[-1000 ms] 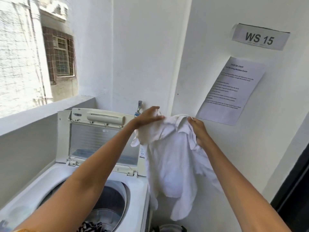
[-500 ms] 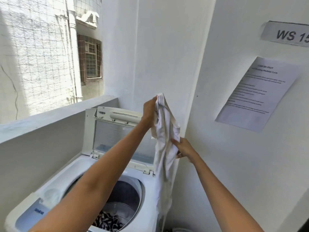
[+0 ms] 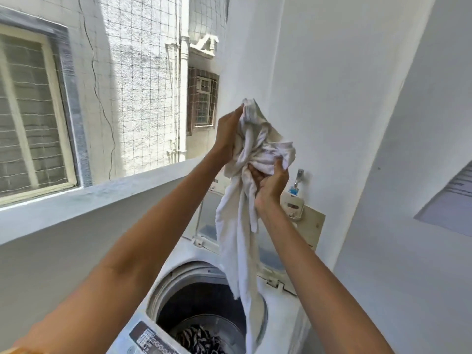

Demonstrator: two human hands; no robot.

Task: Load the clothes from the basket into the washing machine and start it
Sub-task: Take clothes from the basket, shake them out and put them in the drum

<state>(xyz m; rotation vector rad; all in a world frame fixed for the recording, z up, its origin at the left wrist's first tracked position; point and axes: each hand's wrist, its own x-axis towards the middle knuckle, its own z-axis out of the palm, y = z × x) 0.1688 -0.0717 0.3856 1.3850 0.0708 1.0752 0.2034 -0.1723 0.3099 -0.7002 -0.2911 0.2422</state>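
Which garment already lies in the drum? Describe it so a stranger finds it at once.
Start at the white washer at the bottom of the view, its lid up. Look down into the round drum behind the control panel. The striped garment lies at the bottom: black and white, unlike the plain white shirt that both hands hold above.

Hands: two, left hand [image 3: 228, 131] at 12 o'clock, right hand [image 3: 272, 183] just beside it
White garments: one [image 3: 238, 226], centre
Striped garments: one [image 3: 199, 341], 6 o'clock
Washing machines: one [image 3: 278, 300]
Taps: one [image 3: 299, 176]
Wall notices: one [image 3: 452, 200], 3 o'clock
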